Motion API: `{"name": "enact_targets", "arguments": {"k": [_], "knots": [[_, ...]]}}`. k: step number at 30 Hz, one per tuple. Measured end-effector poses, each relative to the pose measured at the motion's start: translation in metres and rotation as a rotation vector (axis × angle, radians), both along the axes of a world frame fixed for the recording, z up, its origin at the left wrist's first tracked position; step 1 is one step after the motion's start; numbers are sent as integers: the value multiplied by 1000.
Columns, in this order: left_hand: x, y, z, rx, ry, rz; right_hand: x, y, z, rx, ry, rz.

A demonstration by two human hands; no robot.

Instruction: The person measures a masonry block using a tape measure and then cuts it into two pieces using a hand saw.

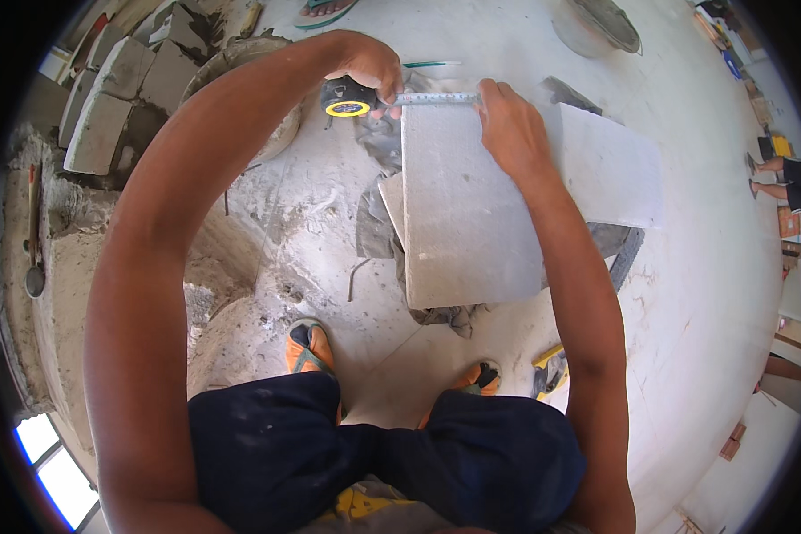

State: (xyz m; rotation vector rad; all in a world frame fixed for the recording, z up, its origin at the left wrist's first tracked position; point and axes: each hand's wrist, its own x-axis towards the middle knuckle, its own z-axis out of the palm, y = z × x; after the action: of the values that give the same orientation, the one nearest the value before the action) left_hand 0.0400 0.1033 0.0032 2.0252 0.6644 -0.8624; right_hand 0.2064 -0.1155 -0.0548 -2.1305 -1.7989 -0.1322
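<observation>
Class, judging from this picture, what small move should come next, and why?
Probably steady the tape blade along the far edge of the pale block and read it: the left hand holds the tape case just past the far-left corner, while the right hand holds the blade farther along.

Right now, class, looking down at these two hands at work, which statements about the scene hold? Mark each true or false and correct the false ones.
1. The left hand has the tape measure in its grip. True.
2. The right hand rests on the person's knee. False: it is at the extended blade.
3. The blade runs along the near edge of the pale block. False: it runs along the far edge.
4. Another pale slab lies to the block's right. True.
5. The trousers are white. False: the trousers are dark blue.
</observation>
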Motion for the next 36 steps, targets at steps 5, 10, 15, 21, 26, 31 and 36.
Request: {"name": "enact_targets", "arguments": {"k": [5, 10, 15, 21, 26, 31, 36], "knots": [[1, 1, -2, 2, -6, 3, -7, 0, 3, -18, -78, -28], [-2, 1, -3, -8, -28, -3, -8, -1, 4, -58, -57, -18], [-5, 6, -10, -38, -47, 15, -12, 1, 7, -54, -21, -2], [-8, -2, -6, -38, -65, 15, -12, -6, 8, -72, 19, 15], [-11, -8, -10, -72, -56, 57, -14, -13, 8, -61, 30, 10], [-15, -12, -17, -68, -60, 67, -18, -21, 9, -64, 50, 8], [-21, -22, -15, -92, -59, 79, -20, -31, 8, -64, 67, 26]]}}
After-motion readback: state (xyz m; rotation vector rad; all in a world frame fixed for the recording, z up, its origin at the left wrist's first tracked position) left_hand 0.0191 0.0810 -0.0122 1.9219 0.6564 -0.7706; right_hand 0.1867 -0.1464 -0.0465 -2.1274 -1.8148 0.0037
